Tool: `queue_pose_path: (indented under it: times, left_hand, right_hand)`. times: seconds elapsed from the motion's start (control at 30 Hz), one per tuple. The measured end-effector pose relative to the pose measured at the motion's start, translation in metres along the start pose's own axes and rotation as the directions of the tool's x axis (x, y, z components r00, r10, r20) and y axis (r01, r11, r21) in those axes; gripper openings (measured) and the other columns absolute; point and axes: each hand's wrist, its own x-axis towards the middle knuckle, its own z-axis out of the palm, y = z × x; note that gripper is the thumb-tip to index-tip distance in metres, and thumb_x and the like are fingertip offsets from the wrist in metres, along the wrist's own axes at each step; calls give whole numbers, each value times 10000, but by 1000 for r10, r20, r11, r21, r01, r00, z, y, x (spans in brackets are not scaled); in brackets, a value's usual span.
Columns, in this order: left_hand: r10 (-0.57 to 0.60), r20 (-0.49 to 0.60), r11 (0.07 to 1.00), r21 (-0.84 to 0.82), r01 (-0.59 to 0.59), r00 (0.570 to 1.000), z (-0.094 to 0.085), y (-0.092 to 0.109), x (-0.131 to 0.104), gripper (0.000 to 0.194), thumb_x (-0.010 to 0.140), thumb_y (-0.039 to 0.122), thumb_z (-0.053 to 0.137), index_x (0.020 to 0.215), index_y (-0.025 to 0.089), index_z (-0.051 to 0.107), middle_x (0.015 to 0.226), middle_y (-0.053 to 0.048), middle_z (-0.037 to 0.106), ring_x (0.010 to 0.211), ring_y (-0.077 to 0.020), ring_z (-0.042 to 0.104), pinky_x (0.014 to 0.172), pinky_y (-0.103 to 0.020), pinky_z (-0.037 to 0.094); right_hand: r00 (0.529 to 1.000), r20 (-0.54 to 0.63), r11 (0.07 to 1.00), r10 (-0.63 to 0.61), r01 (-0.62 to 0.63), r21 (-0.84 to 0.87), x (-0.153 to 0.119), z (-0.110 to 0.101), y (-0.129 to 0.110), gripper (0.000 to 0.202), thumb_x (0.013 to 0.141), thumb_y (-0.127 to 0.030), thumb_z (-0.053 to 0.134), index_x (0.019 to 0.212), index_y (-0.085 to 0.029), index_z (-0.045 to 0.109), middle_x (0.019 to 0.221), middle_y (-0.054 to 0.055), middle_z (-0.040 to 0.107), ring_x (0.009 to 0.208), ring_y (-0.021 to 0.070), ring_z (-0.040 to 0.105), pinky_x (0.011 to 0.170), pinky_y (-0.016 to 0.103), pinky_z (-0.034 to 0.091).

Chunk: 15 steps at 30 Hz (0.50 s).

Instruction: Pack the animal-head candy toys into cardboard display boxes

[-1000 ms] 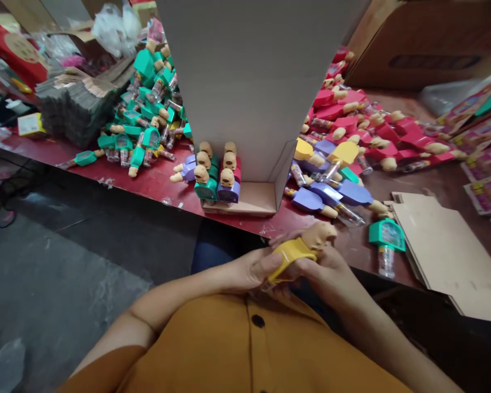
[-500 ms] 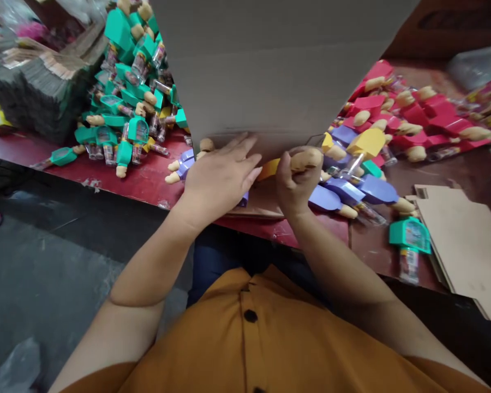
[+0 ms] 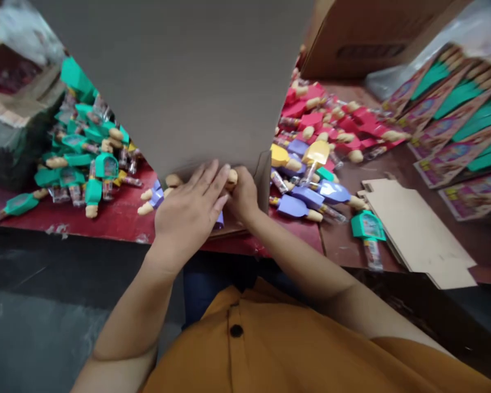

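Note:
A large grey-brown cardboard panel [image 3: 204, 87] stands tilted in front of me, blurred along its lower edge. My left hand [image 3: 190, 210] lies over that edge, fingers stretched out and nearly together. Close beside its fingertips, my right hand [image 3: 244, 195] is wrapped round a toy whose knobby tan end [image 3: 232, 178] shows; the rest of that toy is hidden. Under my left hand, a bit of purple plastic [image 3: 220, 220] shows within the cardboard's base. Just left of the hand lie purple toys with tan ends [image 3: 151, 199].
Green toys [image 3: 79, 158] are heaped on the red table [image 3: 135, 224] at left, near a grey stack [image 3: 18, 136]. Pink toys [image 3: 347, 123] and purple toys [image 3: 298, 206] lie at right. Beyond are flat cardboard pieces [image 3: 419, 226], filled display cards [image 3: 462, 125] and a carton [image 3: 352, 38].
My right hand has moved left with the tan-ended toy, into the cardboard beside my left hand. The view has swung right, showing more display cards.

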Motion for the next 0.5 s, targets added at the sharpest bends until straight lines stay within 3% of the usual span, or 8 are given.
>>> queue_pose_path:
  times: [0.1,0.17,0.23,0.3,0.33,0.4,0.47,0.5]
  left_hand:
    - [-13,10,999,40,13,1000,-1,2,2,409,972,294,338,1332,147,466,1387,-122,487,1228,-294,523,863,-399,511]
    - [-32,17,998,56,31,999,-3,4,1,389,964,288,361,1306,164,502,1374,-106,507,1227,-297,522,861,-405,513]
    - [-20,15,998,68,18,1000,-4,6,1,371,958,286,378,1263,158,546,1347,-105,535,1220,-294,529,861,-407,517]
    - [-2,21,997,82,0,1000,-6,6,0,355,954,299,390,1222,165,582,1331,-105,550,1211,-289,539,859,-410,523]
    - [3,30,996,86,-5,1000,-6,6,0,352,952,306,397,1213,170,588,1331,-104,550,1215,-287,535,874,-414,520]
    - [-6,57,997,74,2,998,-8,4,0,352,948,322,407,1210,176,591,1341,-94,543,1239,-280,514,925,-415,499]
    - [-24,82,999,42,21,996,-9,4,0,348,950,333,404,1191,182,604,1353,-73,535,1265,-266,489,973,-400,470]
    - [-33,97,999,26,31,995,-9,4,0,347,952,337,399,1188,188,607,1362,-60,528,1279,-256,476,990,-388,458]
  right_hand:
    - [992,35,993,-118,117,13,-3,-11,5,251,862,-420,463,983,-201,453,866,62,543,790,190,533,697,343,469]
    - [983,13,983,-184,184,-18,-6,-34,13,304,849,-452,490,1037,-215,462,918,64,565,843,192,550,753,352,481]
    - [979,-86,979,-186,177,-106,-7,-62,31,267,872,-410,456,1068,-229,465,987,78,575,940,205,550,845,388,465]
    - [976,-194,981,-103,67,-184,-1,-87,56,244,889,-295,394,1102,-196,463,1088,139,559,1075,248,504,952,483,385]
    - [981,-192,971,-35,-13,-241,4,-96,71,273,857,-270,440,1106,-167,476,1116,170,556,1122,282,478,979,533,338]
    - [988,-70,903,139,-156,-401,14,-107,95,291,795,-221,492,1071,-136,527,1087,185,588,1137,323,468,998,610,256]
    - [970,49,844,239,-182,-504,22,-114,109,270,770,-175,481,1021,-144,577,1003,149,634,1068,311,514,986,629,240]
    - [969,85,845,232,-158,-511,24,-118,110,270,777,-163,460,1011,-153,593,975,132,645,1028,294,534,975,620,259]
